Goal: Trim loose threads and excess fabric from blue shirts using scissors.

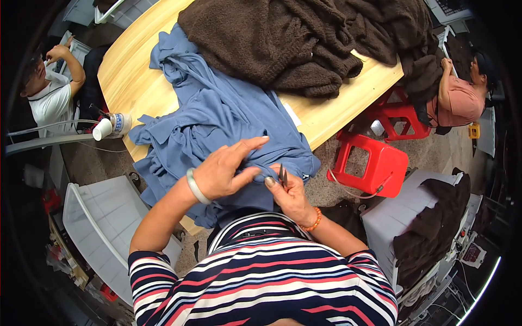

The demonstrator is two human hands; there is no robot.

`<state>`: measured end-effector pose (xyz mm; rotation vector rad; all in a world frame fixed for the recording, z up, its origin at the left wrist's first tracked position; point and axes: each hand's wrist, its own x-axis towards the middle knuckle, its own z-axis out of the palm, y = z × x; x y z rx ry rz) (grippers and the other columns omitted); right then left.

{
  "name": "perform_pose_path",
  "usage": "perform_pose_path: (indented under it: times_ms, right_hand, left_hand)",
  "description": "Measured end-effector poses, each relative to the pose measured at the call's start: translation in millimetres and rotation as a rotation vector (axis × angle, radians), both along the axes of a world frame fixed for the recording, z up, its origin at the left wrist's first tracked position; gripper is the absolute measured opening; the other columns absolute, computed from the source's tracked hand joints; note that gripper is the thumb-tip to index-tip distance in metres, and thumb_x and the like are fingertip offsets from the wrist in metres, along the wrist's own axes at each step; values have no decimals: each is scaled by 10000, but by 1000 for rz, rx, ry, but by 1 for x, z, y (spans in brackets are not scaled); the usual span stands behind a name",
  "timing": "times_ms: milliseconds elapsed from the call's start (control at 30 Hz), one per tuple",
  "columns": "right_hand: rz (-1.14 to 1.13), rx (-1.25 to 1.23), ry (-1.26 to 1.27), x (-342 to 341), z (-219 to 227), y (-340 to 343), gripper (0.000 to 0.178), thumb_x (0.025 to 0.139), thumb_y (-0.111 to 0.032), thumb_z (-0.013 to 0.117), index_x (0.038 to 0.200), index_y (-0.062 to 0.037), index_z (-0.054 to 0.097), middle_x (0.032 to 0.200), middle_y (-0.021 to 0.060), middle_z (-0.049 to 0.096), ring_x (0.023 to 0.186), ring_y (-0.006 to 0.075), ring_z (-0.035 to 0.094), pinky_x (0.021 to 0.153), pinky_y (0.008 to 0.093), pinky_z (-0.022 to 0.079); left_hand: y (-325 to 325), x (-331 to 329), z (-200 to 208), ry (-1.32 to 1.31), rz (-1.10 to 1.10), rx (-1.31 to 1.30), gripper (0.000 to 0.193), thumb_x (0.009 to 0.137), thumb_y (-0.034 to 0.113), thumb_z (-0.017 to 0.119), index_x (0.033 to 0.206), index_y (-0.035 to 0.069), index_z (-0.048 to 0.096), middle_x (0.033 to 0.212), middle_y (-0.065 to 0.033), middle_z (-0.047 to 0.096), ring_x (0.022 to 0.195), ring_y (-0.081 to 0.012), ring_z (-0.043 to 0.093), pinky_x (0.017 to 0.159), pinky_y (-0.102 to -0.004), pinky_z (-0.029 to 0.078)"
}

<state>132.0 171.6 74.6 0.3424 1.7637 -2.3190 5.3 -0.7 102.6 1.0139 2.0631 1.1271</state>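
Observation:
A heap of blue knit garments (206, 108) spreads over the near part of the table and hangs over its front edge to my lap. My left hand (223, 168), with a pale bangle at the wrist, hovers over the cloth, fingers stretched and thumb apart. To its right, my right hand (292, 196) is closed around small dark thread snips (283, 176), their points facing away from me. Its thumb lies against a fold of the blue fabric; whether it also pinches the cloth is hard to make out.
Dark brown knits (272, 43) lie piled on the wooden table (130, 60). A jar (120, 124) and white cup (102, 129) are at its left edge. Red stools (389, 168) stand right. White bins (109, 217) flank me. One person sits on each side.

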Motion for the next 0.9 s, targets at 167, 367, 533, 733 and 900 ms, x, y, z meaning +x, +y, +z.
perform_pose_path:
  times_ms: [167,367,533,733,900]
  right_hand:
    - [93,-62,13,4,1,30,158,952,-132,590,882,2,636,669,-77,449,620,19,369,542,198,306]
    - [134,24,-44,-1,-19,32,189,908,-165,665,858,17,656,649,-96,476,597,-3,370,505,205,290]
    - [302,117,-28,-22,-9,39,333,962,-210,593,708,-15,502,609,-71,326,585,34,271,482,258,253]
    - [288,58,95,-28,-10,32,326,985,-199,548,737,-5,468,631,-26,278,609,54,263,503,271,279]
    - [234,63,90,-29,-17,28,318,978,-208,565,748,9,529,626,-39,323,616,44,297,516,244,300]
  left_hand:
    - [-6,12,27,243,24,-185,268,818,106,671,1078,64,624,826,-110,575,694,-303,602,583,-373,473]
    - [-16,22,2,-291,158,-224,176,800,56,684,965,20,632,761,-37,517,724,-152,584,633,-305,458]
    - [-2,12,-11,-923,278,36,183,853,128,712,970,4,644,917,26,609,836,-40,548,729,-192,440]
    - [2,9,-7,-897,320,39,179,837,128,732,956,-2,696,828,14,663,781,-42,581,726,-180,449]
    - [-4,11,-6,-930,397,26,170,829,117,735,951,2,702,834,0,682,768,-47,593,718,-182,456]
